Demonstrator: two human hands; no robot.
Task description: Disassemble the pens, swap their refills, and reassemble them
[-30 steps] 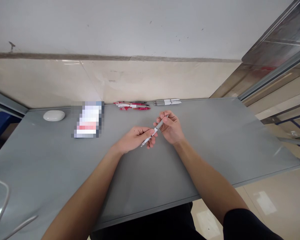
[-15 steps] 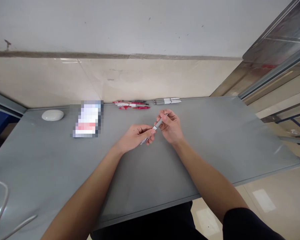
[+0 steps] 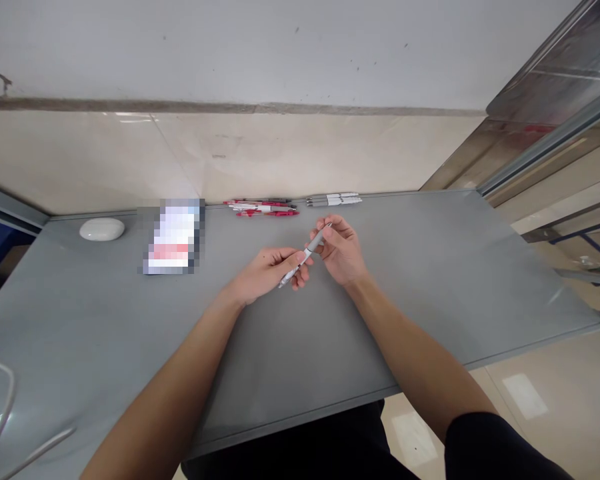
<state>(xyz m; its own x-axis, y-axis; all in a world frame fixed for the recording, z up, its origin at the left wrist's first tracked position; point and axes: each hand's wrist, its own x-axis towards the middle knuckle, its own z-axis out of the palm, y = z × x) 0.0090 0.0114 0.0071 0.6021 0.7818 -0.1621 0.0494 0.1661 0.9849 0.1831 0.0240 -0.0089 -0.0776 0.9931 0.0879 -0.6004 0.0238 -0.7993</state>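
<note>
Between both hands, a white pen with a grey grip [image 3: 311,249] is held at a slant over the table. My left hand [image 3: 273,272] pinches its white barrel, with the clip end pointing down toward me. The fingers of my right hand [image 3: 341,250] are closed round the grey grip near the tip. Beyond my right hand lie white and grey pens [image 3: 334,199] side by side. To their left is a loose pile of red, white and dark pens [image 3: 263,207].
A phone with a blurred screen [image 3: 174,237] lies on the grey table [image 3: 430,280] at the left, beside a white mouse-shaped object [image 3: 103,229]. A pale cable [image 3: 10,393] runs across the near left corner. The wall [image 3: 280,153] rises behind the table.
My right thumb and fingers have shifted slightly on the grey grip, so more of the pen shows. Both hands stay on the pen; the view has tilted a little.
</note>
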